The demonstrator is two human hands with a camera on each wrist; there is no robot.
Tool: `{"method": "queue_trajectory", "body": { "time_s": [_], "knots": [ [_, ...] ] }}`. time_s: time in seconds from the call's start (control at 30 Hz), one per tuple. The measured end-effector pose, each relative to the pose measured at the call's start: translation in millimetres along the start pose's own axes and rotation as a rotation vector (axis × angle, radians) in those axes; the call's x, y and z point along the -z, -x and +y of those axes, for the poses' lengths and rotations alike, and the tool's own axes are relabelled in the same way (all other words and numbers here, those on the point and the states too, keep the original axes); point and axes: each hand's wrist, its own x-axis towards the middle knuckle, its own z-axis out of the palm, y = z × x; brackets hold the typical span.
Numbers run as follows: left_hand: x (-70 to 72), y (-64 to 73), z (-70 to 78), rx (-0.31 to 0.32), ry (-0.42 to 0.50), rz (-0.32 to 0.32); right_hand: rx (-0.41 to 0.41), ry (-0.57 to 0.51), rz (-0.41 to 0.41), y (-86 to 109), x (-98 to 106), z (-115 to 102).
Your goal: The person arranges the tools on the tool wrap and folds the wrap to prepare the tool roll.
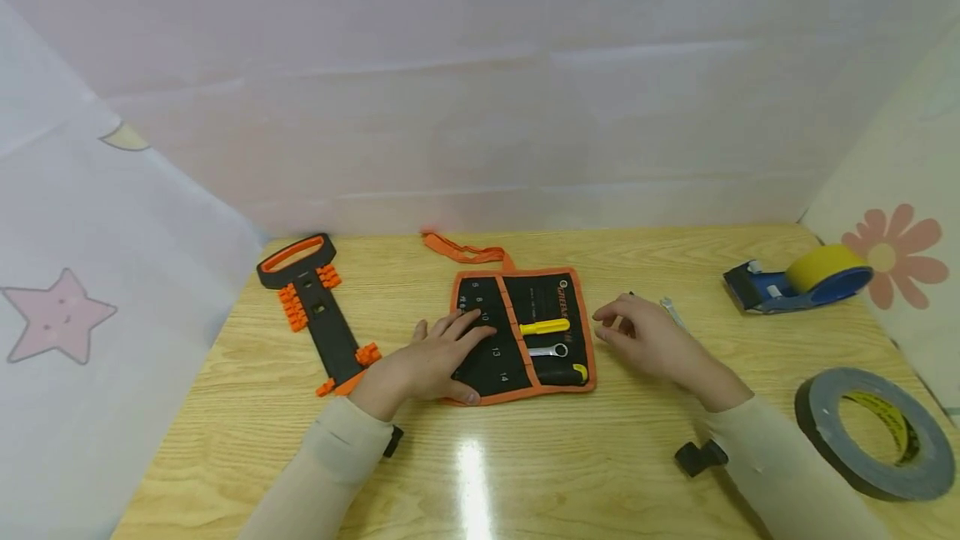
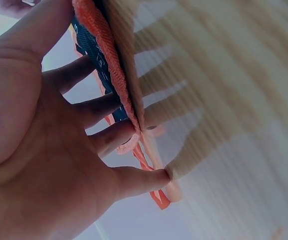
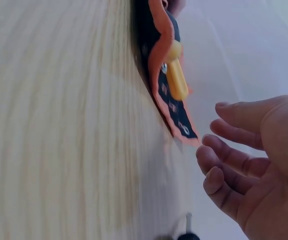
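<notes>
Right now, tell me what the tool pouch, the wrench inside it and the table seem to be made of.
Pouch: probably fabric, matte black; its orange edging shows a woven texture up close. Wrench: apparently metal, silvery and shiny. Table: wood-grained and glossy, reflecting a bright streak of light; whether real wood or laminate, I cannot tell.

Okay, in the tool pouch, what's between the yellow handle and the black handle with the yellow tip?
A silver wrench, its ring end showing, lies between them in the head view.
</notes>
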Motion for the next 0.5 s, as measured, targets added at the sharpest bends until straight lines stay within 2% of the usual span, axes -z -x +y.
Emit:
{"method": "queue_trajectory", "body": {
  "time_s": [0.23,0.5],
  "knots": [
    [3.2,0.4,5.0,0.037,-0.016,-0.021,-0.029,0.021,0.029,20.2,15.4,5.6],
    [2.3,-0.7,5.5,0.042,-0.032,-0.021,-0.051,0.040,0.070,37.7,27.7,11.4]
  ]
}}
